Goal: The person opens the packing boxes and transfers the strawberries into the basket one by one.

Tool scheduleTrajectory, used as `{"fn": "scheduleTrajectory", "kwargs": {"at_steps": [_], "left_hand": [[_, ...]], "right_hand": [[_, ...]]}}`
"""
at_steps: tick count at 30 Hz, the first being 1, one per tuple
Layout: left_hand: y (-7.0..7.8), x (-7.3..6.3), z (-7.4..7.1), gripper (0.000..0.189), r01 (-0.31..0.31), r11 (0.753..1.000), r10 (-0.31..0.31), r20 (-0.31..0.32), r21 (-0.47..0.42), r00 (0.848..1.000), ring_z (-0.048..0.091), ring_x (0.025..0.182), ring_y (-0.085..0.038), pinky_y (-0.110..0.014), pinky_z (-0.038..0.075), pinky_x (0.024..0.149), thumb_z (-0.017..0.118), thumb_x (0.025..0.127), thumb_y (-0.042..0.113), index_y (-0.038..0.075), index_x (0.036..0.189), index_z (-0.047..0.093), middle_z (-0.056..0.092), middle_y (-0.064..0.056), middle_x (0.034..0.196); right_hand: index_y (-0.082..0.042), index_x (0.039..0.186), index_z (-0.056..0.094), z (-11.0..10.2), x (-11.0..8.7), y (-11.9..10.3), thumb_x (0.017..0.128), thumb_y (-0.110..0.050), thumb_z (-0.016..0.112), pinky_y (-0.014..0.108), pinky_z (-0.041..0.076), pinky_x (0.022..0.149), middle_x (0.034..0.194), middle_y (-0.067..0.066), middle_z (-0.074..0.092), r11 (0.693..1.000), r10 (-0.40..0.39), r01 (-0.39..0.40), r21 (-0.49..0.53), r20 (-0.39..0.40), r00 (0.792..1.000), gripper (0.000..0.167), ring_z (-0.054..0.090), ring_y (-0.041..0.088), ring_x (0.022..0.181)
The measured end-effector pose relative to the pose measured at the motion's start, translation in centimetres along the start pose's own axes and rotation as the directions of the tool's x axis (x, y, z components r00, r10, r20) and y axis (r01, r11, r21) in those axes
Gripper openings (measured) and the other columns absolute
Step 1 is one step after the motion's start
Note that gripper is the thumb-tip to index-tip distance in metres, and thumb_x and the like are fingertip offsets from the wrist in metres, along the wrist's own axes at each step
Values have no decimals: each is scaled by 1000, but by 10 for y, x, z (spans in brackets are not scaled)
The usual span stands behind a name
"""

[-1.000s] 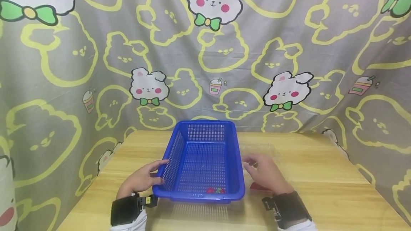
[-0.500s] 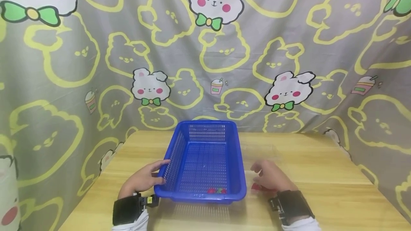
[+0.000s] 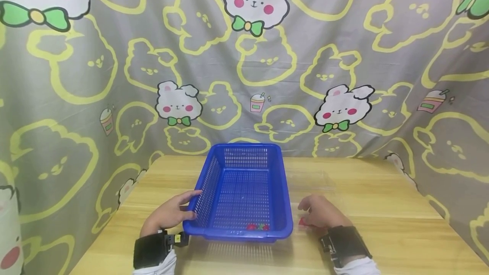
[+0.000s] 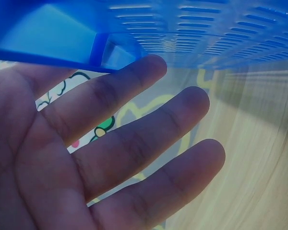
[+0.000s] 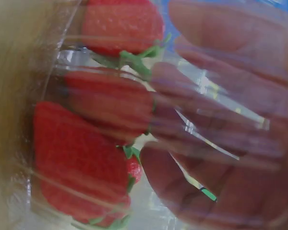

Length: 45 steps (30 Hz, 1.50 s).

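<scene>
A blue slotted plastic basket (image 3: 238,234) stands before me on the table, with red strawberries (image 3: 251,227) and green leaves at its near right corner. My left hand (image 3: 172,210) rests at the basket's left side, thumb and index finger on the rim. In the left wrist view, its other fingers (image 4: 139,143) are straight below the rim. Right of the basket, my right hand (image 3: 321,211) is low over red strawberries (image 3: 305,222). The right wrist view looks through clear plastic: several strawberries (image 5: 79,158) lie there, the fingertips (image 5: 158,158) right by their leafy ends.
A clear plastic container (image 3: 311,179), hard to make out, lies on the wooden table (image 3: 412,241) right of the basket. A rabbit-print curtain (image 3: 214,63) hangs behind the table and at both sides.
My right hand has moved a little right and down, away from the basket's right rim, and now sits over the strawberries beside it. The left hand and the basket stay in place.
</scene>
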<state>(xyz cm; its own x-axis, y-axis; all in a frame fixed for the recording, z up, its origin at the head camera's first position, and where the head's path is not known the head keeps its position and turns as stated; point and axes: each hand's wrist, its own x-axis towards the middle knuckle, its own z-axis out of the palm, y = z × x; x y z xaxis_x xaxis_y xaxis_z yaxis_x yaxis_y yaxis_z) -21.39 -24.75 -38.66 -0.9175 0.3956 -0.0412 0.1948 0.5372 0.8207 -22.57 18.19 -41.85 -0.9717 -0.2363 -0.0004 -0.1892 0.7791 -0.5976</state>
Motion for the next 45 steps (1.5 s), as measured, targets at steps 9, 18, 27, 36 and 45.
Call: {"fn": "scheduleTrajectory", "kwargs": {"at_steps": [9,18,27,36,45], "left_hand": [[0,0,1,65,16,1000,-16,-10,5,1000,39,124,-59,-60,48,88,68,83,3,-3,143,41,35,-35,144],[-1,0,1,66,28,1000,-28,-12,2,1000,41,123,-58,-60,48,88,69,84,3,-2,143,41,37,-35,143],[2,0,0,65,24,999,-23,-27,38,999,41,124,-57,-61,47,90,69,83,4,-1,142,43,37,-34,144],[2,0,0,65,28,999,-27,-26,40,999,42,123,-57,-60,47,90,69,83,4,-1,143,42,36,-35,144],[2,0,1,65,31,999,-31,-21,21,999,43,122,-57,-60,48,88,69,83,3,-2,142,42,36,-35,143]], "right_hand": [[-6,90,71,4,3,2,64,-5,84,45,53,79,88,5,70,999,-33,33,-27,-8,999,30,62,20,80],[-10,81,70,14,9,8,77,-3,73,45,53,77,79,-2,67,996,-92,92,-17,-26,995,8,61,16,75],[-16,72,66,19,13,15,82,-5,71,36,50,69,69,-10,60,987,-160,160,-15,-33,987,16,55,9,67],[-14,72,66,16,10,12,78,-9,76,35,48,63,69,-7,61,989,-147,147,6,27,989,13,54,13,65],[-12,71,68,16,7,13,69,-3,80,41,53,66,68,-6,65,975,-219,220,-6,67,973,15,60,16,67]]}}
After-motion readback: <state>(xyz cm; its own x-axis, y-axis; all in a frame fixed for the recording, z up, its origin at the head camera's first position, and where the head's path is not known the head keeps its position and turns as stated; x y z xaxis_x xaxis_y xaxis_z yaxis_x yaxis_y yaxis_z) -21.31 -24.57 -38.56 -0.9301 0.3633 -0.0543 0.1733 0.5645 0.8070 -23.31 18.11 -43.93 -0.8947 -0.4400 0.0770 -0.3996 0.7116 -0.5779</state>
